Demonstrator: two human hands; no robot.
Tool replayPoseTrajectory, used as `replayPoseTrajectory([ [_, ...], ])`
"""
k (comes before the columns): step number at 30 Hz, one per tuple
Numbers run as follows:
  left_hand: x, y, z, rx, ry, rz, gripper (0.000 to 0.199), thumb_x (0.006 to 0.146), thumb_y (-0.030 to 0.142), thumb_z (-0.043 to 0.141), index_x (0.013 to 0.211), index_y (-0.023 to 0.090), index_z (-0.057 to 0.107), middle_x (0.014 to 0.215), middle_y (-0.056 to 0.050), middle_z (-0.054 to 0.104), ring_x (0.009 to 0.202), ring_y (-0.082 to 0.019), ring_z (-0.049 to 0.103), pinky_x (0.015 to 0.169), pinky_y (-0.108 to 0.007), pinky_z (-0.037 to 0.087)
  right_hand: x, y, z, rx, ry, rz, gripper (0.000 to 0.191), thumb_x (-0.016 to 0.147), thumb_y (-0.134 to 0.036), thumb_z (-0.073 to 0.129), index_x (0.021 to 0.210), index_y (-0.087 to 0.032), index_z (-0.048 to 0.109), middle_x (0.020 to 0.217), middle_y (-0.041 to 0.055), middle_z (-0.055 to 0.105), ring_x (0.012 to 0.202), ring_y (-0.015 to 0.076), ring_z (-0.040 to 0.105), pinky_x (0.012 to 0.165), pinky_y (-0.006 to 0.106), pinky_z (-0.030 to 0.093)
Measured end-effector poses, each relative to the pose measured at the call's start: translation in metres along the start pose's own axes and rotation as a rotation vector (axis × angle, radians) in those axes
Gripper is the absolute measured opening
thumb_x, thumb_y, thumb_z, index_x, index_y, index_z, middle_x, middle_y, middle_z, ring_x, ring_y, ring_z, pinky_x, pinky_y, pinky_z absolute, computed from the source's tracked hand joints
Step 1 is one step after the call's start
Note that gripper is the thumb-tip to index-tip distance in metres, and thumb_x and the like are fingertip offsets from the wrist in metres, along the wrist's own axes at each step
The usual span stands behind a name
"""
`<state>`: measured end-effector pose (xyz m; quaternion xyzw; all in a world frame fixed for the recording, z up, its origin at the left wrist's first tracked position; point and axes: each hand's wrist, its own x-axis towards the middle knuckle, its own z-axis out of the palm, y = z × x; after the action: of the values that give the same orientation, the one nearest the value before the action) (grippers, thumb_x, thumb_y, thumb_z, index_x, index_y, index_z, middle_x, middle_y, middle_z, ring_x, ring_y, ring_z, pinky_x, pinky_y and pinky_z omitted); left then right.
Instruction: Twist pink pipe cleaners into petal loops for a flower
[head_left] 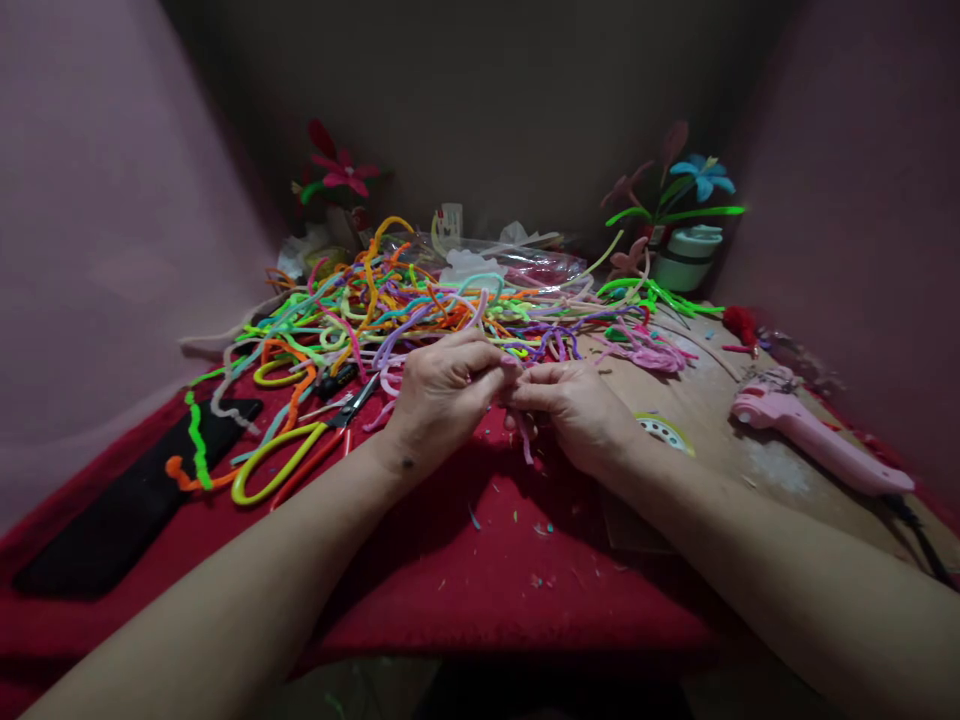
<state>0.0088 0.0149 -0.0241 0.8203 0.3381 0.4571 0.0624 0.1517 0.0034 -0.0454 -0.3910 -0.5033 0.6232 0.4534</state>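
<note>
Pink fuzzy stem [527, 445] sits pinched between the fingertips of the left hand [450, 390] and right hand [577, 405], one end dangling below. Small, close pinches should control it best without crushing the pile. Yellow-handled scissors [342, 413] lie left of the left hand.

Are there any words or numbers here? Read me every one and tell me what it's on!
I can't read any words, brands, numbers or signs here.
White label at the back: red marks, too small and blurred to read.
Red and white bit beside the tub: too small to tell if it has writing.
Glue gun and scissors: no writing I can make out.
</note>
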Motion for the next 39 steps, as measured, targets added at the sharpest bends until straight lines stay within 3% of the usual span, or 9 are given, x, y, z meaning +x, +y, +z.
replayPoseTrajectory([
  [2, 0.0, -0.001, 0.001, -0.023, -0.008, -0.06, 0.016, 0.076, 0.011, 0.055, 0.063, 0.015, 0.064, 0.064, -0.002, 0.063, 0.06, -0.01, 0.056, 0.058, -0.021, 0.044, 0.0, -0.001, 0.0, -0.024, -0.007, 0.018, 0.014, 0.063, -0.015, 0.056, 0.048, -0.015, 0.054, 0.042, -0.0019, 0.051, 0.034, 0.0078, 0.041, 0.035, 0.021, 0.028],
  [7, -0.001, -0.003, 0.001, 0.171, -0.007, 0.142, 0.015, 0.077, 0.016, 0.056, 0.066, 0.015, 0.065, 0.072, -0.005, 0.064, 0.069, -0.014, 0.058, 0.066, -0.027, 0.045, 0.0, -0.002, 0.0, -0.072, 0.004, 0.015, 0.012, 0.06, -0.012, 0.055, 0.048, -0.013, 0.057, 0.041, -0.0006, 0.052, 0.033, 0.0073, 0.04, 0.036, 0.021, 0.028],
  [9, 0.0, 0.0, 0.0, 0.107, 0.026, 0.074, 0.015, 0.077, 0.016, 0.055, 0.066, 0.014, 0.065, 0.069, -0.005, 0.064, 0.067, -0.013, 0.057, 0.064, -0.026, 0.045, -0.001, -0.004, 0.001, -0.071, 0.007, 0.014, 0.015, 0.061, -0.013, 0.055, 0.047, -0.014, 0.056, 0.04, -0.0006, 0.051, 0.033, 0.0073, 0.04, 0.035, 0.022, 0.028],
  [13, 0.002, 0.004, -0.002, -0.087, 0.017, -0.203, 0.02, 0.079, 0.02, 0.054, 0.062, 0.016, 0.064, 0.063, -0.001, 0.061, 0.061, -0.011, 0.056, 0.06, -0.023, 0.044, -0.001, -0.005, 0.001, -0.063, 0.002, 0.03, 0.018, 0.063, -0.016, 0.057, 0.045, -0.015, 0.054, 0.039, -0.0013, 0.05, 0.032, 0.0075, 0.038, 0.034, 0.022, 0.028],
  [19, 0.0, -0.002, 0.001, 0.09, 0.019, -0.173, 0.024, 0.077, 0.025, 0.056, 0.055, 0.017, 0.061, 0.059, -0.001, 0.057, 0.061, -0.012, 0.051, 0.062, -0.024, 0.039, 0.004, -0.003, -0.002, -0.044, -0.052, 0.086, 0.017, 0.061, -0.019, 0.062, 0.047, -0.015, 0.055, 0.042, 0.0007, 0.055, 0.031, 0.0076, 0.038, 0.031, 0.022, 0.026],
  [24, 0.004, -0.005, 0.002, -0.23, -0.019, -0.474, 0.024, 0.079, 0.032, 0.054, 0.064, 0.016, 0.064, 0.057, 0.001, 0.056, 0.054, -0.01, 0.049, 0.052, -0.021, 0.037, 0.004, -0.005, -0.002, -0.012, 0.025, 0.14, 0.015, 0.06, -0.015, 0.06, 0.046, -0.013, 0.054, 0.04, 0.0005, 0.054, 0.03, 0.0067, 0.038, 0.032, 0.021, 0.026],
  [27, 0.006, -0.006, 0.002, -0.435, -0.004, -0.584, 0.027, 0.079, 0.038, 0.053, 0.075, 0.015, 0.066, 0.059, 0.001, 0.057, 0.05, -0.009, 0.048, 0.049, -0.021, 0.038, 0.005, -0.003, -0.003, 0.02, 0.033, 0.13, 0.014, 0.061, -0.017, 0.06, 0.048, -0.014, 0.054, 0.041, -0.0006, 0.053, 0.03, 0.0073, 0.038, 0.03, 0.021, 0.026],
  [31, 0.007, -0.006, 0.0, -0.56, -0.052, -0.647, 0.029, 0.076, 0.041, 0.058, 0.082, 0.013, 0.067, 0.062, 0.0, 0.059, 0.052, -0.009, 0.051, 0.05, -0.02, 0.04, 0.007, 0.0, -0.006, 0.031, 0.023, 0.104, 0.013, 0.063, -0.019, 0.06, 0.053, -0.014, 0.054, 0.044, -0.0004, 0.054, 0.03, 0.0073, 0.039, 0.028, 0.02, 0.026],
  [39, 0.007, -0.004, -0.001, -0.494, -0.063, -0.648, 0.022, 0.072, 0.034, 0.063, 0.065, 0.013, 0.064, 0.057, 0.002, 0.056, 0.051, -0.008, 0.046, 0.051, -0.02, 0.037, 0.006, 0.0, -0.006, 0.052, -0.043, 0.088, 0.01, 0.063, -0.017, 0.059, 0.055, -0.013, 0.056, 0.047, 0.001, 0.057, 0.033, 0.0072, 0.044, 0.031, 0.019, 0.031],
])
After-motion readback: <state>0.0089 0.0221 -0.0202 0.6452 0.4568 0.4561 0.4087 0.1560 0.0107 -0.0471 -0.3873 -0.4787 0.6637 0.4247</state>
